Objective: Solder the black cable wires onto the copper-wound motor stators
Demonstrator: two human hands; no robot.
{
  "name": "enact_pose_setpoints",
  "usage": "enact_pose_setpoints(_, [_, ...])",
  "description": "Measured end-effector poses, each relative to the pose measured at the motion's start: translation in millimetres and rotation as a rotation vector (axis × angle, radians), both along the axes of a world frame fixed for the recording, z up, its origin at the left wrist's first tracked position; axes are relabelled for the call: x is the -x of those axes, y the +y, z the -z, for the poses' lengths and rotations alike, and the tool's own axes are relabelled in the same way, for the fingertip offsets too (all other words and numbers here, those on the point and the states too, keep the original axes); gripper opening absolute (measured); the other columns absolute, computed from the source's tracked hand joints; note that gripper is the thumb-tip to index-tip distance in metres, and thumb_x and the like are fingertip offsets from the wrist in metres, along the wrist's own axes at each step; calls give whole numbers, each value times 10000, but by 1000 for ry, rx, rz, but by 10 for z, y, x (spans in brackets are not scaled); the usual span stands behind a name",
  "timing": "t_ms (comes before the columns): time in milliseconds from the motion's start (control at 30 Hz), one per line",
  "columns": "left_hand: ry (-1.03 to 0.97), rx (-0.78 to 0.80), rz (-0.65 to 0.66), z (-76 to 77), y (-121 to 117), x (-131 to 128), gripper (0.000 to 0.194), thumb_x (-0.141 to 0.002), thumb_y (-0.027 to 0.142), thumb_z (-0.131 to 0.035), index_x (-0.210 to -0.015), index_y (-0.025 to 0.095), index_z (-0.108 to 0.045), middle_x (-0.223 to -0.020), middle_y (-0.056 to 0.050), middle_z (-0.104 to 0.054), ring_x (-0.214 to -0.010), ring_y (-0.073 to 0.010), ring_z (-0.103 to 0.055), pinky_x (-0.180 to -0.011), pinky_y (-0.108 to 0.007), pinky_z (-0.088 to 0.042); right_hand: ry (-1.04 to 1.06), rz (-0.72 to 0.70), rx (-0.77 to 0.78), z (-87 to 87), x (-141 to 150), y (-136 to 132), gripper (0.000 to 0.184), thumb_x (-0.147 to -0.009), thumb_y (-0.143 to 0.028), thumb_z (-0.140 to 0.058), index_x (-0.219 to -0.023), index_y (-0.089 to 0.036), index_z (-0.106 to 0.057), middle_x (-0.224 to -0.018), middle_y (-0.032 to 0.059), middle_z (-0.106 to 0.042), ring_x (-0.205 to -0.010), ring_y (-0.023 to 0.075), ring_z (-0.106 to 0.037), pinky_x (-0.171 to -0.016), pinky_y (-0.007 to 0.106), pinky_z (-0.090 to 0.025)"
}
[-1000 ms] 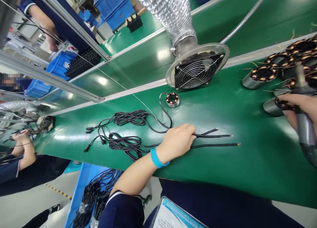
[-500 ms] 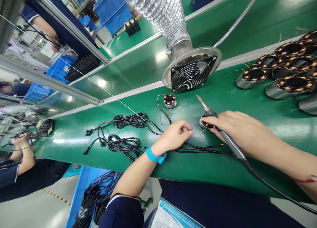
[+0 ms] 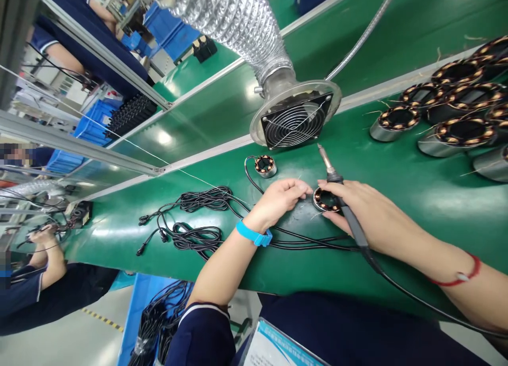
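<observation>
A soldering iron (image 3: 354, 225) lies in my right hand (image 3: 375, 212), its tip pointing up and away toward the fan. The thumb and fingers of that hand also hold a small motor stator (image 3: 326, 201), a metal ring with copper windings, on the bench. My left hand (image 3: 280, 199) is closed in a pinch just left of this stator, where a thin wire stands out above the fingertips. Behind the left hand, a second stator (image 3: 265, 166) sits with a black cable attached. Black cables (image 3: 313, 242) run under my left wrist toward the right hand.
A fume extractor fan (image 3: 296, 123) on a foil duct stands at the back. Many larger stators (image 3: 395, 123) cluster at the right. Coiled black cables (image 3: 198, 239) lie left on the green bench (image 3: 130, 223). Below is a blue bin (image 3: 129, 315) of cables. A co-worker's hands (image 3: 43, 236) are at far left.
My left hand has moved up to the stator's left side, its fingers now pinched. My right hand has turned the stator more into view, and the iron stands more upright.
</observation>
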State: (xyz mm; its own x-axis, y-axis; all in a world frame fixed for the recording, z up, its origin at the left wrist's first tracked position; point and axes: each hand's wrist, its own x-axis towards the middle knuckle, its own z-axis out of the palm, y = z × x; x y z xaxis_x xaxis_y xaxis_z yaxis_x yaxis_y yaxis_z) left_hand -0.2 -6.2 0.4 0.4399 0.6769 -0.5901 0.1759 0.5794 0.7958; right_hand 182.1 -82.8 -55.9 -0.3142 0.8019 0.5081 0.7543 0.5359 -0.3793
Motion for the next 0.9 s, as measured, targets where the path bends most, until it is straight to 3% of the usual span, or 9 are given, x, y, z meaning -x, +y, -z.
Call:
enact_pose_setpoints(133, [-24,-40,26,31,-6,-55,186,-947,213,-591,-792,117,-625,-665,40,-540,-445,-14,-267,-455,-205,-157,-5,16,32,9,-23,-3,341,-1004,-347,-490,-1299,-182,-536,-976,96,-678,-856,259,-672,-718,385,-537])
enact_pose_setpoints(333, [49,-174,140,30,-129,193,303,-858,407,-723,-767,138,-620,-682,28,-563,-568,-53,-396,-553,-209,-291,21,44,66,14,-48,-21,326,-996,-344,-498,-1263,-170,-566,-993,105,-680,-857,255,-657,-739,375,-515])
enact_pose_setpoints(533, [-64,-114,137,177,-128,77,501,-740,618,-751,-787,128,-657,-660,20,-578,-494,-37,-306,-499,-232,-192,2,43,29,16,-32,-5,327,-1039,-355,-422,-1253,-148,-557,-934,97,-656,-823,249,-634,-708,353,-480])
enact_pose_setpoints(667, [-89,-126,105,210,-139,10,557,-738,686,-727,-807,142,-635,-646,34,-551,-489,-39,-301,-482,-228,-191,-15,56,42,8,-49,-5,346,-1048,-391,-407,-1265,-163,-549,-942,99,-660,-836,259,-632,-735,368,-470])
enact_pose_setpoints(800, [-17,-233,152,162,-243,155,472,-765,603,-771,-795,156,-622,-705,15,-582,-634,-84,-458,-596,-221,-355,-15,77,46,9,-66,-10,343,-1050,-390,-402,-1271,-168,-541,-970,107,-660,-854,257,-629,-750,366,-462])
enact_pose_setpoints(900, [78,-301,234,136,-299,233,336,-809,476,-767,-803,152,-676,-762,-9,-623,-719,-115,-501,-677,-245,-404,-15,78,64,17,-72,-14,322,-1034,-381,-430,-1265,-186,-542,-960,99,-651,-853,252,-621,-745,358,-459])
